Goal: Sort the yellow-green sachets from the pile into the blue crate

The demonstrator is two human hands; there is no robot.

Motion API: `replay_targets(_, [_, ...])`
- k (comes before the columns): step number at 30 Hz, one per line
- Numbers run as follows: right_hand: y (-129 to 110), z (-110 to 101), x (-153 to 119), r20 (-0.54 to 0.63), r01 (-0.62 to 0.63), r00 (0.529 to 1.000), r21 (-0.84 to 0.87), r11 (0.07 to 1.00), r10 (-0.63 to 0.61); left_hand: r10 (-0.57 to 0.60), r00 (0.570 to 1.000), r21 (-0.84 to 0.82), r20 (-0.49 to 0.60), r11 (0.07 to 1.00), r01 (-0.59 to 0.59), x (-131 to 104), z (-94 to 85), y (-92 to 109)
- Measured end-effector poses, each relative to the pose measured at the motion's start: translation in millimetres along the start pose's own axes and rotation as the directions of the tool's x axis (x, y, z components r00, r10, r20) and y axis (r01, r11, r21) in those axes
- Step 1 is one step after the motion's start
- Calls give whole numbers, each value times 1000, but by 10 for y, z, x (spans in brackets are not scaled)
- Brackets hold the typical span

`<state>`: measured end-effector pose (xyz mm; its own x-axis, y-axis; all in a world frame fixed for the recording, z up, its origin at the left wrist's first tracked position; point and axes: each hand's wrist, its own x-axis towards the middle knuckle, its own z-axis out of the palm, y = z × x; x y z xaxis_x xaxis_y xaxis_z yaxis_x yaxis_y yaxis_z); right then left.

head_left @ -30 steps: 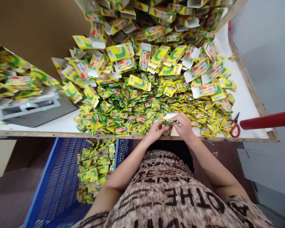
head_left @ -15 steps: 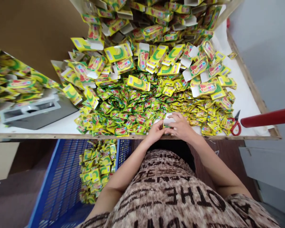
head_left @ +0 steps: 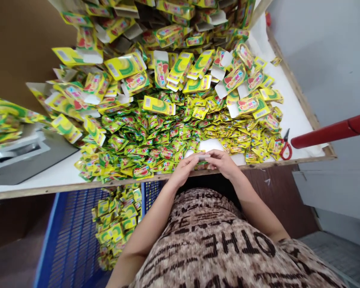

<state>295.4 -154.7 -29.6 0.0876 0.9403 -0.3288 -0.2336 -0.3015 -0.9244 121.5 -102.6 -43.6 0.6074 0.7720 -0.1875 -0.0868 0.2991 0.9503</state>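
My left hand (head_left: 183,169) and my right hand (head_left: 224,163) meet at the table's front edge. Between their fingertips they pinch a small carton (head_left: 202,158), of which only a narrow greyish-white side shows; the fingers cover the rest. Just beyond the hands spreads a heap of small green and yellow candy sachets (head_left: 156,138). Behind that heap lie many yellow-green cartons (head_left: 159,105), several with white end flaps standing out.
Red-handled scissors (head_left: 285,150) lie at the table's right end, beside a red bar (head_left: 330,131). A grey metal-edged device (head_left: 27,160) stands at the left. Below the table, a blue plastic basket (head_left: 63,232) holds finished-looking yellow cartons (head_left: 114,232).
The view has turned and shifted, so the table things appear further left. The carton between my hands has turned from showing a white flap to a narrow side, and my right fingers have closed down on it.
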Motion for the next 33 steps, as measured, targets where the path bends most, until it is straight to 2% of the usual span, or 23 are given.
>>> replay_targets(1, [-17,5,1,25,-4,1000,-29,1000,4,-5,1000,5,-22,1000,5,8,2,14])
replay_targets(3, [-49,18,5,-4,68,998,-113,991,-69,16,993,20,-119,1000,-14,50,11,30])
replay_targets(6, [-65,38,32,-95,211,967,-218,953,-236,116,958,108,-264,990,-91,131,28,26])
replay_targets(8, [-47,48,64,-122,245,953,-226,943,-277,188,939,199,-287,971,-133,167,39,9])
replay_targets(10, [-15,58,98,-149,240,950,-209,948,-274,223,935,235,-277,959,-159,186,51,-17])
replay_targets(14, [35,95,151,-206,196,950,-196,961,-236,223,934,169,-279,969,-181,222,66,-61])
replay_targets(18, [21,101,180,-243,175,942,-230,957,-230,325,921,304,-215,918,-253,262,22,-42])
replay_targets(20, [4,63,186,-210,187,946,-274,944,-248,374,913,346,-161,888,-303,260,-16,-17])
replay_targets(23, [-15,-28,175,-90,267,943,-368,890,-320,419,904,369,-82,856,-363,228,-62,8])
replay_targets(26, [-34,-99,165,-3,304,945,-367,879,-328,442,896,372,-38,839,-397,192,-76,8])
replay_targets(30, [-79,-97,217,-9,190,980,-275,942,-200,422,906,368,-40,849,-379,176,-59,3])
replay_targets(33, [-119,-75,256,-8,239,966,-351,905,-258,400,913,362,-75,864,-349,179,-43,8])
